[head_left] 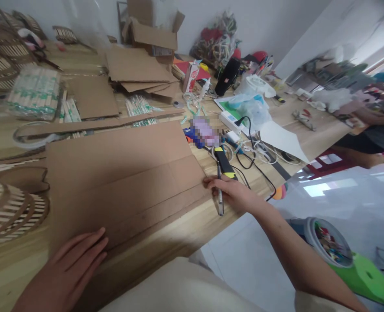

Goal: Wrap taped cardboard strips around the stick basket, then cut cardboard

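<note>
A large brown sheet of cardboard with crease lines lies flat on the wooden table in front of me. My left hand rests on its near left corner, fingers stretched out and holding nothing. At the sheet's right edge, my right hand grips a slim dark and silver pen while its fingertips touch the cardboard. Just beyond that hand lies a black and yellow handle, probably a cutter. A blue glue gun is partly covered by a blurred patch near the sheet's far right corner.
A white power strip and tangled cables lie to the right. Cardboard pieces and bagged wooden sticks fill the back. A woven bamboo piece stands at left. Another person's arm shows far right; a bucket stands below.
</note>
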Demonstrator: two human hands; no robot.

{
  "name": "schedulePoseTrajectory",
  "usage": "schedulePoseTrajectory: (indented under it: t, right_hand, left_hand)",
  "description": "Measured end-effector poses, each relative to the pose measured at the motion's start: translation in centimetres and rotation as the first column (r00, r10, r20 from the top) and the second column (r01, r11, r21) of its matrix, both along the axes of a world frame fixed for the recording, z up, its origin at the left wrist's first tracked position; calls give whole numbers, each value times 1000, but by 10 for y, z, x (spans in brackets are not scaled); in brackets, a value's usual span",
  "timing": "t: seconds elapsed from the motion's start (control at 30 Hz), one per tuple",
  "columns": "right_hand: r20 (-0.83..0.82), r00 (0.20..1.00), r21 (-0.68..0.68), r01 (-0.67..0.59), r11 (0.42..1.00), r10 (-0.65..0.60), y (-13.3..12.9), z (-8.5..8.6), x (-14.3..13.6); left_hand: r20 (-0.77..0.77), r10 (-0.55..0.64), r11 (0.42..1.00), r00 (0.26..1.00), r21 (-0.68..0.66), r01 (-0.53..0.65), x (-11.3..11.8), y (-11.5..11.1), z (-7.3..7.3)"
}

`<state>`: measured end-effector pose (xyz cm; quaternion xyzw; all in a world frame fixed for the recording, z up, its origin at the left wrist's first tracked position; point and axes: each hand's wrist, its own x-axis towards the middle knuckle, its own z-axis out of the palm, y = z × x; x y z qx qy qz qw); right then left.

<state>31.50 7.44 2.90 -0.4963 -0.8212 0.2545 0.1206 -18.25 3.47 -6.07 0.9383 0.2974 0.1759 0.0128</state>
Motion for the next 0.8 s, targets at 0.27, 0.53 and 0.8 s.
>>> schedulePoseTrajectory:
  t: [0.27, 0.53, 0.8]
  right_hand:
    - [11, 1000, -6, 28, 1000, -28, 6, -5, 4]
    - [103, 994, 16, 30, 999, -32, 9, -9, 3]
    - [114, 992, 1, 48, 999, -47, 9, -19, 12]
  left_hand:
    - [-14, 119, 992, 993, -34, -120, 28, -1, 37]
    - [-60, 162, 977, 985, -128, -168, 37, -4, 53]
    - [-74, 172, 973, 982, -142, -181, 43, -7, 59]
